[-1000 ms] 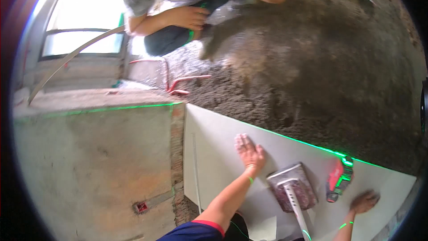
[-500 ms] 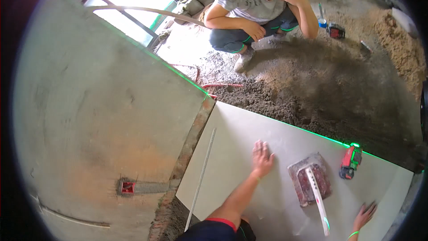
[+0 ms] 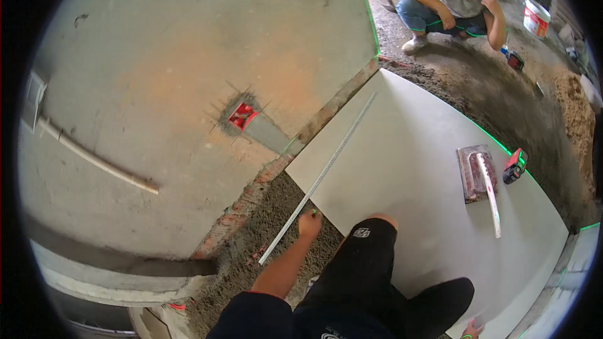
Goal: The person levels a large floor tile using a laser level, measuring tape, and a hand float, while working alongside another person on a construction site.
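Observation:
A large pale tile lies beneath me, and my knees rest on or just over it. My left hand is at the tile's near-left edge, above grey mortar, with its fingers curled in. A green spot shows at its fingertips; whether it is a small object or light is unclear. Just left of this hand, a long thin metal ruler slants from the mortar up across the tile. My right hand is low at the bottom edge near the tile's near side, mostly cut off, its fingers unclear.
On the tile's right lie a mortar-stained rectangular float with a long white handle and a red-black laser tool. A person squats beyond the far edge. A wall with a red socket box stands left. A bucket sits back right.
My left hand has left the tile's middle, where it lay flat, for the near-left edge, fingers now curled. My right hand has drawn back toward the bottom. My view has swung left.

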`<state>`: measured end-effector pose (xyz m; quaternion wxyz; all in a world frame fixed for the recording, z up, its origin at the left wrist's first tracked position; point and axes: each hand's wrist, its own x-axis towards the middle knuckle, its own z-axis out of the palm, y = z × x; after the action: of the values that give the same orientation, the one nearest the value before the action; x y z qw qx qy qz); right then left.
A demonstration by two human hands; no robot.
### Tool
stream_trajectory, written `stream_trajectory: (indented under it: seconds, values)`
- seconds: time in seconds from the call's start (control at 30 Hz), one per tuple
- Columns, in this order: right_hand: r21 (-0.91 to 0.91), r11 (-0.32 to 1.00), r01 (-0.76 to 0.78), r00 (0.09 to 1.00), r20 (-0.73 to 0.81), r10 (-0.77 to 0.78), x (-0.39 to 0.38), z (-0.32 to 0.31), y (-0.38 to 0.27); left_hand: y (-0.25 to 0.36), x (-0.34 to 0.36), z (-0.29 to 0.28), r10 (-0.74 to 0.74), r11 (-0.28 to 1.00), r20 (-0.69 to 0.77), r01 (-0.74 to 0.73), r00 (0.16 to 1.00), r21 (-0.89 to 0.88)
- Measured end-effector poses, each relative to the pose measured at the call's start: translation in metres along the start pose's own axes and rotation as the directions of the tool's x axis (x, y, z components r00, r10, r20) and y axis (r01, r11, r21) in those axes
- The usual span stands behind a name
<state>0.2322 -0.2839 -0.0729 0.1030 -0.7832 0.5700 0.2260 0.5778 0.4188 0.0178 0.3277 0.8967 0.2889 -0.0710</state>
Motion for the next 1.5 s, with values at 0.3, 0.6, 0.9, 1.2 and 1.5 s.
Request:
stream_trajectory:
  seconds: [0.3, 0.6, 0.9, 1.2, 1.5]
  values:
    - [-0.279, 0.956, -0.091, 0.988, 0.094, 0.121, 0.002, 0.018, -0.015, -0.078, 0.138, -0.061, -0.306, 0.52, 0.347, 0.461, 0.886, -0.719]
    - [-0.211, 0.964, -0.159, 0.965, 0.172, 0.197, -0.023, 0.027, -0.024, -0.035, 0.242, -0.043, -0.739, 0.629, -0.061, 0.654, 0.671, -0.42]
    - [-0.03, 0.987, -0.159, 0.915, 0.372, 0.159, -0.079, 0.017, -0.053, -0.044, 0.265, -0.066, -0.57, 0.755, 0.312, 0.634, 0.76, -0.164]
    - [0.212, 0.809, -0.549, 0.428, 0.902, 0.053, -0.174, -0.034, -0.131, -0.038, 0.246, -0.07, -0.494, 0.788, 0.277, 0.559, 0.824, -0.259]
    - [0.488, 0.627, -0.607, 0.559, 0.823, -0.1, -0.267, 0.005, -0.229, -0.054, 0.239, -0.056, -0.468, 0.781, 0.108, 0.468, 0.877, -0.414]
